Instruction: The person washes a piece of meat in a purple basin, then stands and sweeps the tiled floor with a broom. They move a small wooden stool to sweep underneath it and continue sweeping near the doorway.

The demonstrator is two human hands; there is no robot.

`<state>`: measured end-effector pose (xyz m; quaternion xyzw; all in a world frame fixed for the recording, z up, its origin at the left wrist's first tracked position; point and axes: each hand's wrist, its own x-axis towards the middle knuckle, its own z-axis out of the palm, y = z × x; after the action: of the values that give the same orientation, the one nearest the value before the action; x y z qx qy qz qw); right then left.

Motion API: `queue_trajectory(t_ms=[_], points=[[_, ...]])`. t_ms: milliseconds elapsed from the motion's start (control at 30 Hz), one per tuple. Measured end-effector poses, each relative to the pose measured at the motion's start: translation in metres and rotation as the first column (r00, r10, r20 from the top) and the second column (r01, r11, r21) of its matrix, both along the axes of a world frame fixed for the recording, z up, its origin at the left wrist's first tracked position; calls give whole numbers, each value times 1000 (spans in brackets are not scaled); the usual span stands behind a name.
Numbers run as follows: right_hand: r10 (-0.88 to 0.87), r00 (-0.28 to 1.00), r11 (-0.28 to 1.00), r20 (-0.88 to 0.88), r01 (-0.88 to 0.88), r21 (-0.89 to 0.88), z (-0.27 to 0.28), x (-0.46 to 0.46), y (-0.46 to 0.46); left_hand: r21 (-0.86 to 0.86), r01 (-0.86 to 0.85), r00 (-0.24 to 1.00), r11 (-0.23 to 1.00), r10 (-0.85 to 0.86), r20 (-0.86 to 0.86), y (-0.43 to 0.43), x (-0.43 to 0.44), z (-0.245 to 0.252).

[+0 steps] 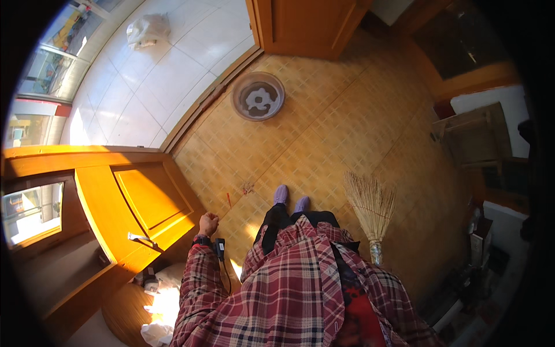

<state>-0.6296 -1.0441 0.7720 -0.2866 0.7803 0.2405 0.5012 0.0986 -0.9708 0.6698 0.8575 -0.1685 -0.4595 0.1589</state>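
My left hand (209, 224) hangs beside the wooden door, its fingers curled into a loose fist with nothing visible in it. A dark watch or band (202, 240) is on that wrist. My right hand is out of view. On my right a straw broom (372, 204) has its bristles pointing away from me; the lower end of its wrapped handle (376, 252) disappears behind my plaid sleeve. Before my feet, a small heap of debris (248, 188) and a thin red scrap (229, 200) lie on the patterned tile floor (303, 152).
A round basin (236, 97) with dark water and pale foam stands near the door threshold (208, 102). The open wooden door (151, 195) is at left, another door leaf (310, 28) ahead. A white plastic bag (148, 30) lies beyond. A wooden chair (481, 130) stands at right.
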Motion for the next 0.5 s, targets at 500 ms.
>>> queue_trajectory(t_ms=[500], points=[[79,993,994,85,-72,-81,-96,-58,16,-166,214,976,963,-218,-10,-252,-110,-32]])
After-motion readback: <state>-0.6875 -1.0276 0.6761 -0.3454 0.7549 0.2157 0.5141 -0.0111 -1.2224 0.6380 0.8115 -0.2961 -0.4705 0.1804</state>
